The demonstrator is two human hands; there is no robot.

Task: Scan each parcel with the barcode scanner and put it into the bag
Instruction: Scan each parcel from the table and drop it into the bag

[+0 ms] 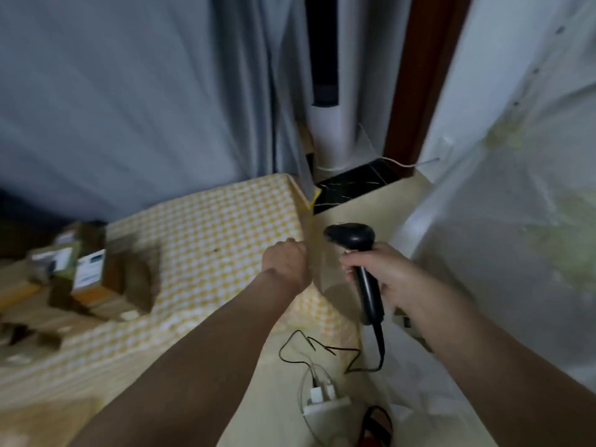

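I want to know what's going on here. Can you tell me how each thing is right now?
Scanner: held upright in the right hand, cord hanging to the floor.
Left hand: fingers curled at the table's edge, seemingly holding a blurred brown parcel.
Parcels: piled on the table's left side, labels showing.
Tablecloth: spread over the table.
Power strip: on the floor, plugs in it.
Clear bag: standing at right.

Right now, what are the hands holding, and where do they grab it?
The right hand grips the black barcode scanner by its handle. Whether the left hand, at the table edge, holds anything cannot be told.
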